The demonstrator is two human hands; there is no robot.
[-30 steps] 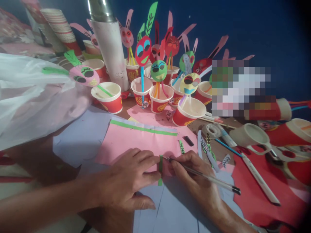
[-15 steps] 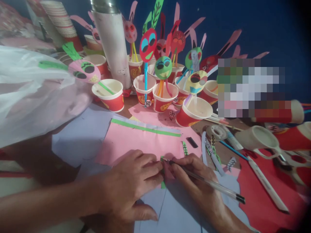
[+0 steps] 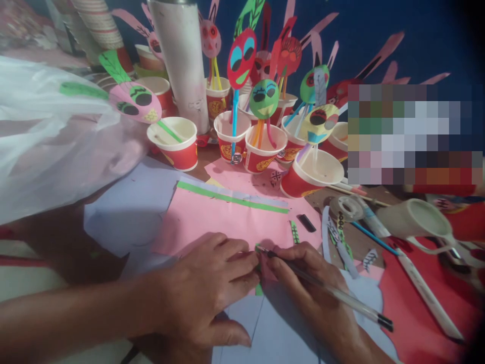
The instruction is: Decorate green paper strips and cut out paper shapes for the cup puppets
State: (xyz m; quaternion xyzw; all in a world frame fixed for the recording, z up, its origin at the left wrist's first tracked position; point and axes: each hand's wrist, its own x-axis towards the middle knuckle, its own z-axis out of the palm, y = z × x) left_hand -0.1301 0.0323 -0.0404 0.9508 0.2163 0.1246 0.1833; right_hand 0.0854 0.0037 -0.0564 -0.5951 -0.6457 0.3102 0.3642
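My right hand [image 3: 316,288] grips a clear pen [image 3: 333,290] with a black end. Its tip touches the upper end of a narrow green paper strip [image 3: 259,289], which is partly hidden by my fingers. My left hand [image 3: 220,283] lies flat just left of the strip, fingertips pressing at its edge, thumb stretched out over blue paper [image 3: 242,318]. Under both hands spreads pink paper [image 3: 215,217]. A longer green strip [image 3: 235,198] lies along its top. To the right are a short green strip with black marks [image 3: 294,232] and a black pen cap [image 3: 306,223].
Red and white paper cups [image 3: 265,146] with paper faces on straws stand at the back, beside a tall white flask [image 3: 184,65]. A plastic bag [image 3: 56,136] lies at left. On the right are a tape roll [image 3: 346,208], a grey mug [image 3: 417,222] and a white marker [image 3: 430,298] on red paper.
The whole view has shifted slightly, so things appear a little further right. Both hands keep their places on the paper, and the pen tip stays at the strip's upper end.
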